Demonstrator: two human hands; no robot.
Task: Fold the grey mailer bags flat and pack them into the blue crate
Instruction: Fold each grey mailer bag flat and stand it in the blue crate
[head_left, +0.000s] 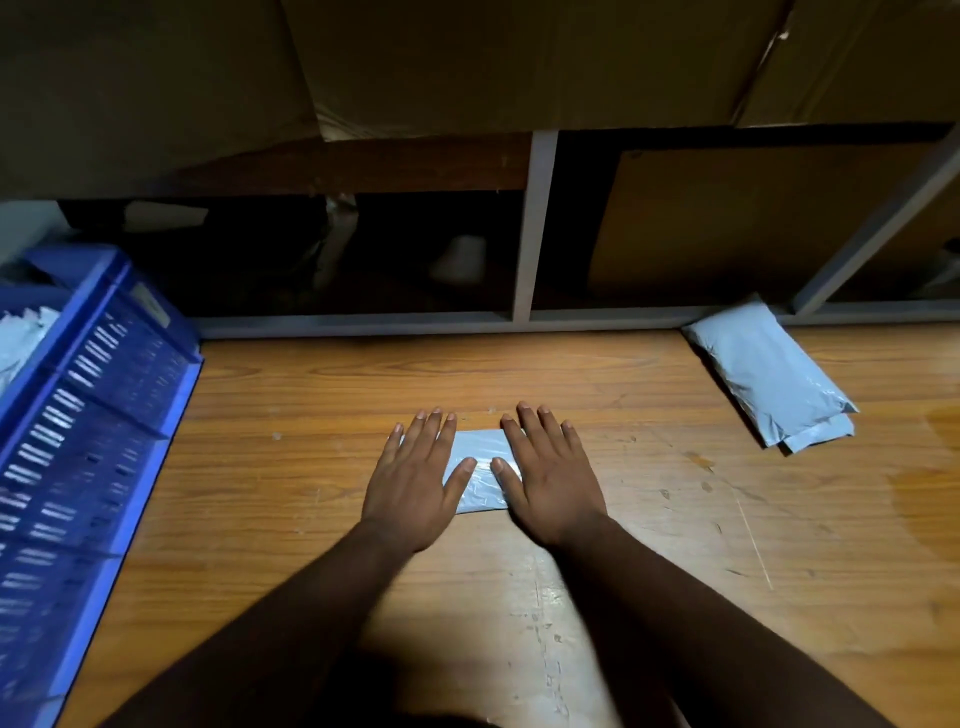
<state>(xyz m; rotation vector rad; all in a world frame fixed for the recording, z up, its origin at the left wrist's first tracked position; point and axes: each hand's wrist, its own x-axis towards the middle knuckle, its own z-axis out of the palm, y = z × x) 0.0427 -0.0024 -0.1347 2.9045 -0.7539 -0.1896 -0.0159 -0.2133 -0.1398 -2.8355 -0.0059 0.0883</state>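
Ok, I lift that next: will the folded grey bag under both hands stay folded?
Probably not: the folded mailer bag looks thin, glossy and crinkled, so likely floppy, slippery and light. Left hand and right hand press it flat.

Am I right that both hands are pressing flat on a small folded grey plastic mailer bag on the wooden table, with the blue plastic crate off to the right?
Not quite. In the head view the blue plastic crate sits to the left, not the right. The rest holds: the left hand and right hand press flat on the small folded grey plastic mailer bag on the wooden table.
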